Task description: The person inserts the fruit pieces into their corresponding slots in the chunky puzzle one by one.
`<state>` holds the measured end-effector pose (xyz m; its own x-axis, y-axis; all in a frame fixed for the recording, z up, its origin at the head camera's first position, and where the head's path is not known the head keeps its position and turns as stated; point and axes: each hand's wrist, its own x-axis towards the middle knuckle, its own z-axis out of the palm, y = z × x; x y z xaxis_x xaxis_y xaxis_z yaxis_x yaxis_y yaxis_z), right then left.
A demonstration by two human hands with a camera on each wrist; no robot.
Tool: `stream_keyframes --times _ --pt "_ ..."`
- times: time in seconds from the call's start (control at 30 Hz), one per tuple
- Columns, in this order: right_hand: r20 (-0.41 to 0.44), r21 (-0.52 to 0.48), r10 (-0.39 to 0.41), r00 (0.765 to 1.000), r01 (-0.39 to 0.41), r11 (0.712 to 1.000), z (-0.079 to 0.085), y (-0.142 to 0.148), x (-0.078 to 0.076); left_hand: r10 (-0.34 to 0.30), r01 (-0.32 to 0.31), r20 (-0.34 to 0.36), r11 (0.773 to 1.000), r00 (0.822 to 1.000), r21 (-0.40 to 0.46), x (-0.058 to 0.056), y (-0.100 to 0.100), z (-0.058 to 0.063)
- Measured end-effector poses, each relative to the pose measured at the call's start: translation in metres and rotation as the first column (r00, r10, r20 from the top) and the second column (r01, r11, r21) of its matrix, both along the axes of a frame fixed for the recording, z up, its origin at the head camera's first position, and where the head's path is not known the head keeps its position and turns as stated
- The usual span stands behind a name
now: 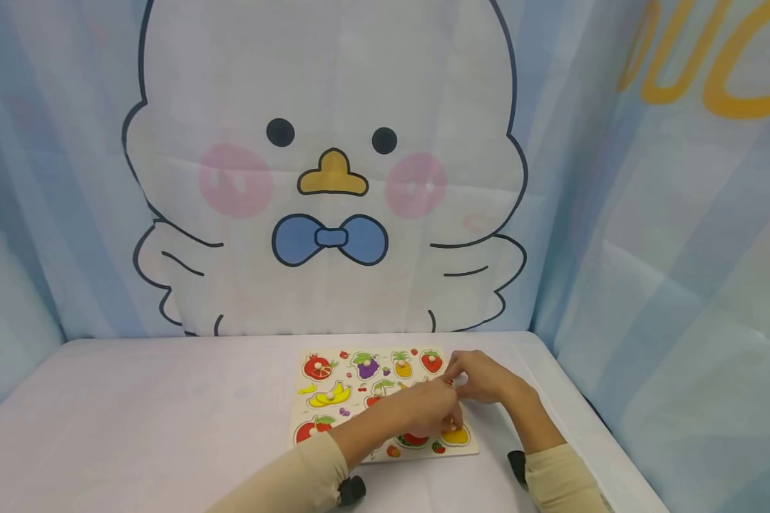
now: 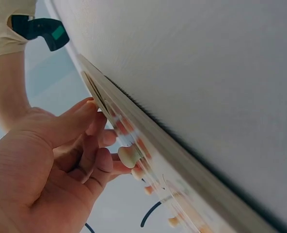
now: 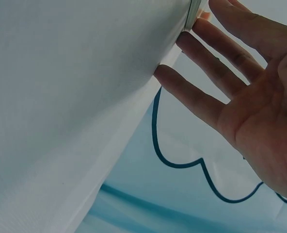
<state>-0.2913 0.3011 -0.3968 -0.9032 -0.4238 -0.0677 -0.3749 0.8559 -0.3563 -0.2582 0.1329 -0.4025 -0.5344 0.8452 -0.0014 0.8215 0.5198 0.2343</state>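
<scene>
A wooden fruit puzzle board lies on the table, its pieces fitted with small round knobs. My left hand reaches across it and pinches the knob of a yellow fruit piece at the lower right corner. In the left wrist view, thumb and forefinger meet on that knob; whether the piece sits flush is unclear. My right hand is at the board's right edge. The right wrist view shows its fingers fairly straight, tips at the table and board edge; the thumb side is partly cut off.
Other pieces show on the board, among them bananas, grapes, a pineapple and a strawberry. A white cloth covers the table. Behind hangs a curtain with a cartoon bird; another curtain hangs at the right.
</scene>
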Motion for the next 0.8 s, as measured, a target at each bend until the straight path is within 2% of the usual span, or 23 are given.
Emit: stream_keyframes --times 0.27,0.53,0.7,0.8 --pt "-0.006 0.004 -0.011 1.0 0.011 1.0 -0.001 0.001 -0.001 -0.01 0.011 0.033 1.0 0.999 -0.023 0.001 0.0 0.001" --pt "0.004 0.008 -0.02 1.0 0.02 1.0 -0.001 0.001 -0.003 -0.048 0.051 0.026 0.992 0.998 -0.113 0.001 -0.003 0.007" --pt "0.007 0.003 -0.011 1.0 0.011 1.0 -0.003 0.0 -0.004 -0.068 0.072 0.038 0.992 0.997 -0.104 0.0 -0.008 0.006" --pt "0.015 0.0 0.009 1.0 -0.009 1.0 -0.003 0.002 -0.003 -0.08 0.087 0.078 0.992 0.994 -0.091 0.001 -0.009 0.005"
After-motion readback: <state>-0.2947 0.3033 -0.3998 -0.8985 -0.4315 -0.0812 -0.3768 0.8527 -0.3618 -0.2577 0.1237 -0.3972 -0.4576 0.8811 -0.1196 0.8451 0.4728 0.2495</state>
